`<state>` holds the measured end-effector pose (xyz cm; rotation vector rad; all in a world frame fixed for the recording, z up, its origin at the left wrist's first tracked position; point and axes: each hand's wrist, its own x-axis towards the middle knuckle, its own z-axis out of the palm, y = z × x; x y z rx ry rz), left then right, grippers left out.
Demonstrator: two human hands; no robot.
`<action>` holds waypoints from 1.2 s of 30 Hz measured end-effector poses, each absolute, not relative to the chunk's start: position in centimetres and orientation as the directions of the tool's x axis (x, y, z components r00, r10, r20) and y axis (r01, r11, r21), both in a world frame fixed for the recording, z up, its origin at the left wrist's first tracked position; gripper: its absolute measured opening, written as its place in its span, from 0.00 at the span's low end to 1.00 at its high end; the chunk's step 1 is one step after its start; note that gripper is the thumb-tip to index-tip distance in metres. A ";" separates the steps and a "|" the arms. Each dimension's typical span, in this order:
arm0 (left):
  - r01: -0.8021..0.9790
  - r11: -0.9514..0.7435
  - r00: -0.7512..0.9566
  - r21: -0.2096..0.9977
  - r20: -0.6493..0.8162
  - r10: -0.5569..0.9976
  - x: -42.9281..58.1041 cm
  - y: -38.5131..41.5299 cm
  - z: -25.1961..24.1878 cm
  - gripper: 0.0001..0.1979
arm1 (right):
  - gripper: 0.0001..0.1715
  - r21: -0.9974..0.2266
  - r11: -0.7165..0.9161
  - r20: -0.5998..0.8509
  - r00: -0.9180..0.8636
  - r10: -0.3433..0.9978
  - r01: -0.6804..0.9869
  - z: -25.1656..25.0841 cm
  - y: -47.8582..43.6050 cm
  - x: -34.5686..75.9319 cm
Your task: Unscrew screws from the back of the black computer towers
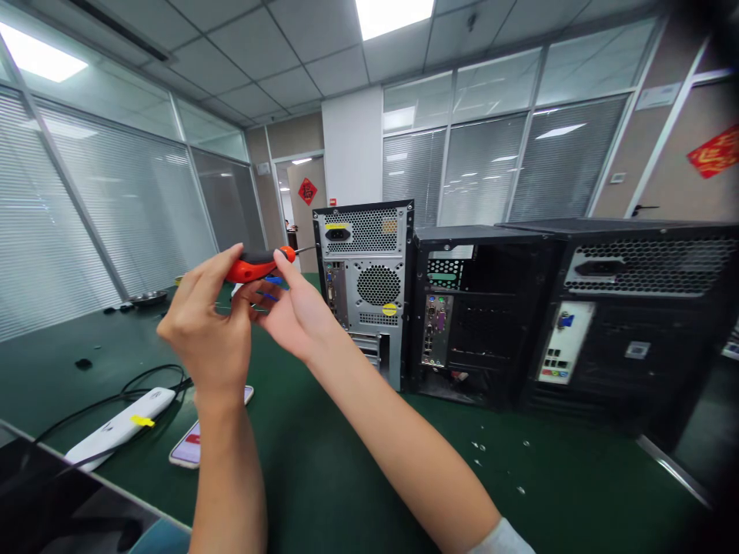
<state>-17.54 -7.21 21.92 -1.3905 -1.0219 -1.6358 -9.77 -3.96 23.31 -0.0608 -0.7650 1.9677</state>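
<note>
A red and black screwdriver (259, 265) is held level, its thin shaft pointing right at the left rear edge of a grey computer case (394, 269). The tip meets or nearly meets that edge; I cannot tell which. My left hand (211, 315) has its fingers around the rear of the handle. At the front of the handle, my right hand (294, 312) presses its thumb by the red collar, with its other fingers curled underneath. The grey case stands upright with its back towards me, showing a power socket, a fan grille and ports. Something blue and white is partly hidden behind my hands.
Two black computer cases, one in the middle (490, 331) and one at right (652, 323), stand beside the grey one. Small bits (479, 446) lie on the green table (358, 477). A white power strip (124, 427), a phone (188, 448) and a metal dish (148, 298) are at left.
</note>
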 end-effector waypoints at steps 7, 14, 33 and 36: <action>0.902 -0.426 -0.099 0.074 0.994 -0.038 -17.8 -7.2 21.9 0.20 | 0.12 -0.576 -0.273 0.260 -0.489 0.833 -0.771 23.6 -3.9 -10.0; 0.909 -0.409 -0.087 0.079 0.996 -0.001 -17.6 -7.6 21.9 0.20 | 0.14 -0.587 -0.248 0.262 -0.470 0.843 -0.771 23.7 -3.6 -10.1; 0.909 -0.414 -0.039 0.049 0.999 0.032 -18.0 -7.9 21.9 0.21 | 0.15 -0.552 -0.257 0.271 -0.462 0.845 -0.793 24.1 -3.4 -10.2; 0.901 -0.430 -0.039 0.056 0.998 0.048 -18.0 -8.0 21.9 0.19 | 0.14 -0.542 -0.265 0.268 -0.463 0.845 -0.797 24.1 -3.5 -10.1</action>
